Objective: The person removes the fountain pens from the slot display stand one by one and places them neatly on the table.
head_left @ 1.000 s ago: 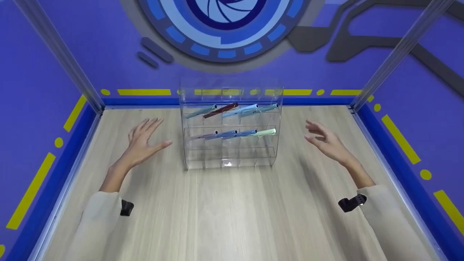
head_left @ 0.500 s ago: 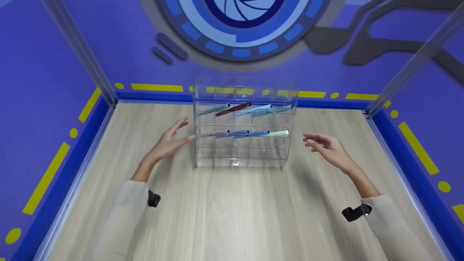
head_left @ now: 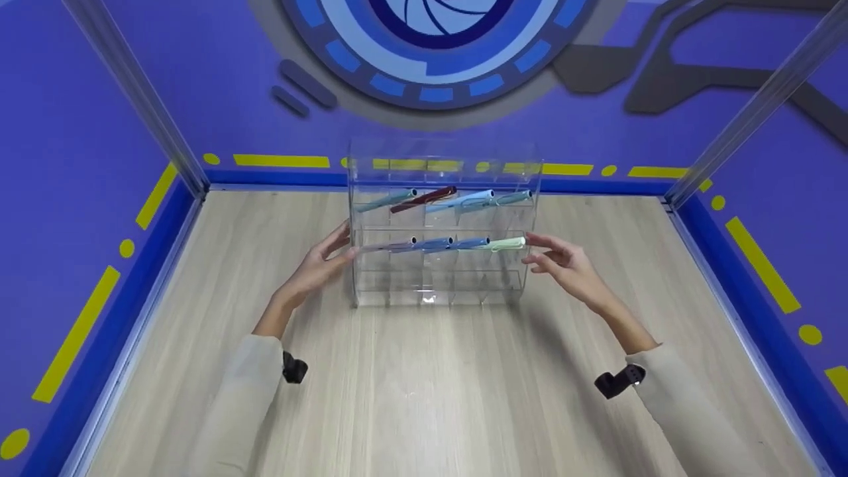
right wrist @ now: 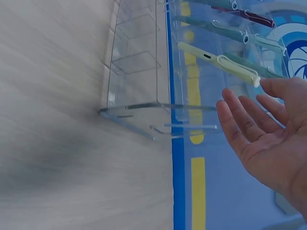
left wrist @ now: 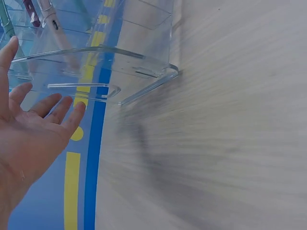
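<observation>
A clear acrylic pen rack (head_left: 437,281) stands upright on the table, holding two tiers of slanted pens. The upper tier has a maroon pen (head_left: 424,199) among blue and teal ones; a pale green pen (head_left: 508,244) ends the lower tier on the right. My left hand (head_left: 318,265) is at the rack's left side, thumb by its front edge, fingers extended along the side panel (left wrist: 129,53). On the opposite side, my right hand (head_left: 573,271) has loosely bent fingers, its fingertips right at the side panel. Neither hand holds a pen.
The rack is set toward the back of a light wood-grain table (head_left: 411,391). Blue-purple printed walls (head_left: 218,79) enclose the back and sides, with metal posts (head_left: 142,99) at the rear corners. A black wrist camera (head_left: 619,382) sits on the right sleeve.
Both hands have come inward from apart to the rack's two sides, the left arriving first, the right then moving left. The rack and pens keep their places; the head view has shifted slightly.
</observation>
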Tool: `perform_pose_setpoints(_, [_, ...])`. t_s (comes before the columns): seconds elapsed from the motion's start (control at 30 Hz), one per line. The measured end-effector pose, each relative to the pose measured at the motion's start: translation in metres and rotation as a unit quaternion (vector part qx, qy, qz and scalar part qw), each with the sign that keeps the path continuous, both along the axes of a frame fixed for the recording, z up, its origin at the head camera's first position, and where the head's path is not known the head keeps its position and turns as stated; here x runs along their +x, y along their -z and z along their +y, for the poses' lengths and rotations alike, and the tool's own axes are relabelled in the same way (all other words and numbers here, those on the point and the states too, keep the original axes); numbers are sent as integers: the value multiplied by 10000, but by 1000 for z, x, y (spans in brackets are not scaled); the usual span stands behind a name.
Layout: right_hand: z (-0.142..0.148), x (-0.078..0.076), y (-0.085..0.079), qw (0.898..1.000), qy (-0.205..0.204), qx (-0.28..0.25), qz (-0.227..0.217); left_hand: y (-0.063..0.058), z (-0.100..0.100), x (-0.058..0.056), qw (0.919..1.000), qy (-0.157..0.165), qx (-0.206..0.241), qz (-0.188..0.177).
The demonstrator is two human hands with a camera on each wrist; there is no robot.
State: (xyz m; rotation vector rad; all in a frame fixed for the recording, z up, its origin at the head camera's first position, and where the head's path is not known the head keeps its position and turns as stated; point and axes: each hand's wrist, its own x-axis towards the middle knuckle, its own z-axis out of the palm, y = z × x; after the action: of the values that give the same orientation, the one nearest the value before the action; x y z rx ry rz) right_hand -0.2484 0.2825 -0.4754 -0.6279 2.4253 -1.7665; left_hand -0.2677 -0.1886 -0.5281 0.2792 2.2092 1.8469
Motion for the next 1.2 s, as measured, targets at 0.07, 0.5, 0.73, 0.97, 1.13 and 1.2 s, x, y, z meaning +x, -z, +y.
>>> perform_pose_setpoints(0.07, [-6, -1, 1, 9999, -25, -72, -102, 3, 0, 1, 10000, -5, 12, -40])
perform_pose_setpoints(0.5, [-33, -8, 12, 9934, 150, -508, -1017, 11, 7, -4, 9986, -291, 383, -211])
perform_pose_setpoints(0.73, [-37, -9, 15, 9875, 343, -729, -1354, 16, 13, -11, 9911, -101, 1291, -309])
perform_pose_setpoints(0.97, [-41, -11, 20, 9860, 361, -901, -1352, 14, 16, -11, 9840, -350, 1691, -427])
perform_pose_setpoints(1.13, [-48, -12, 24, 9854, 374, -1012, -1318, 16, 17, -10, 9809, -556, 1807, -458])
perform_pose_setpoints(1.2, [-51, -14, 25, 9855, 371, -1029, -1294, 17, 18, -11, 9789, -626, 1886, -467])
